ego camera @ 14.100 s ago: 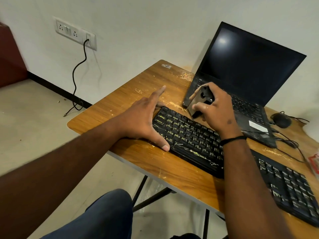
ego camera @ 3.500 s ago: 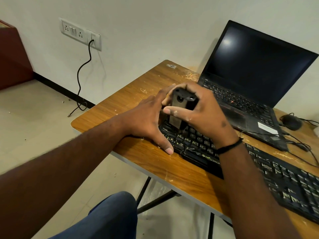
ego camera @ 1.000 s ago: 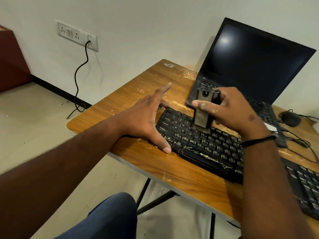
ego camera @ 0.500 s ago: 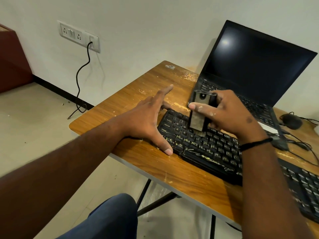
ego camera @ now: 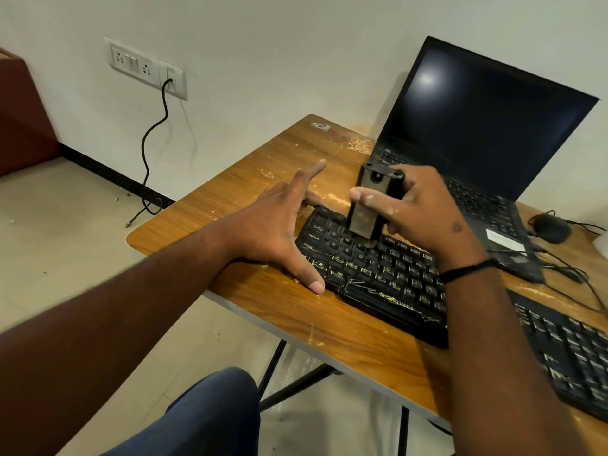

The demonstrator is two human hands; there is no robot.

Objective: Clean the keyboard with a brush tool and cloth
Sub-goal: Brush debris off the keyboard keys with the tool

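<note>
Right hand (ego camera: 424,215) grips grey brush tool (ego camera: 368,205) upright on black keyboard (ego camera: 388,274); left hand (ego camera: 276,225) splayed flat.

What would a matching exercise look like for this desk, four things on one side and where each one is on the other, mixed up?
Things:
1. brush tool
2. left hand
3. laptop
4. mouse

Places or states:
A. open, screen dark, at the back of the table
B. spread flat at the left end of the keyboard
C. right of the laptop, cable attached
D. gripped upright in the right hand, lower end on the keys

Pairs: 1-D, 2-B, 3-A, 4-C
</note>
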